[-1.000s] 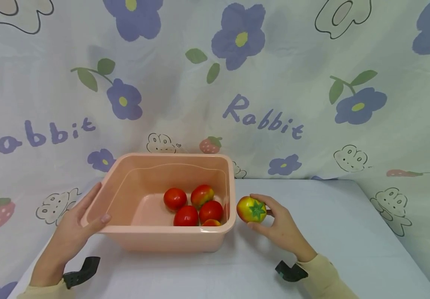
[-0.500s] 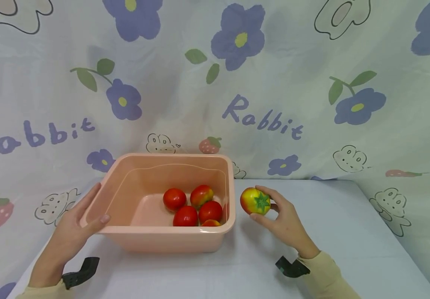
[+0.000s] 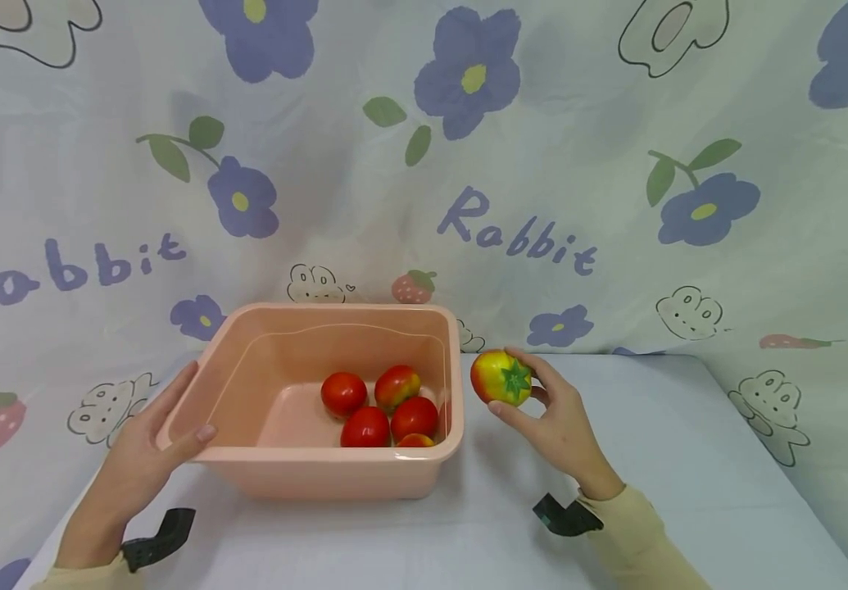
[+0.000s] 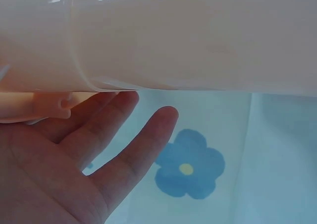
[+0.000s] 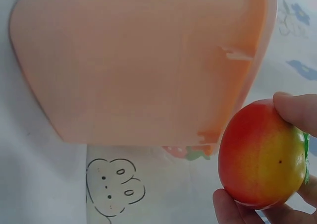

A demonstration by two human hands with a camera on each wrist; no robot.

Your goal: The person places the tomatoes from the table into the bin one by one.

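Note:
A pink plastic basin (image 3: 320, 477) stands on the white table. My left hand (image 3: 139, 459) holds its left end, thumb over the rim and the other fingers outside; in the left wrist view the fingers (image 4: 133, 154) reach up under the lip. Just off the basin's right side, my right hand (image 3: 560, 418) pinches a red-and-yellow tomato (image 3: 493, 377) with a green star-shaped calyx, raised to about rim height. The right wrist view shows the tomato (image 5: 257, 154) between thumb and fingers beside the basin wall (image 5: 124, 70). Several red tomatoes (image 3: 366, 428) lie inside, at the basin's right half.
The white tabletop (image 3: 652, 442) extends right of the basin and in front of it. A cloth (image 3: 365, 205) printed with flowers and rabbits hangs right behind the table and along its sides. A black band with a mount (image 3: 161, 537) sits on each wrist.
My right hand has lifted the tomato upward beside the basin, swinging slightly right and then back left. The left hand and basin have stayed in place.

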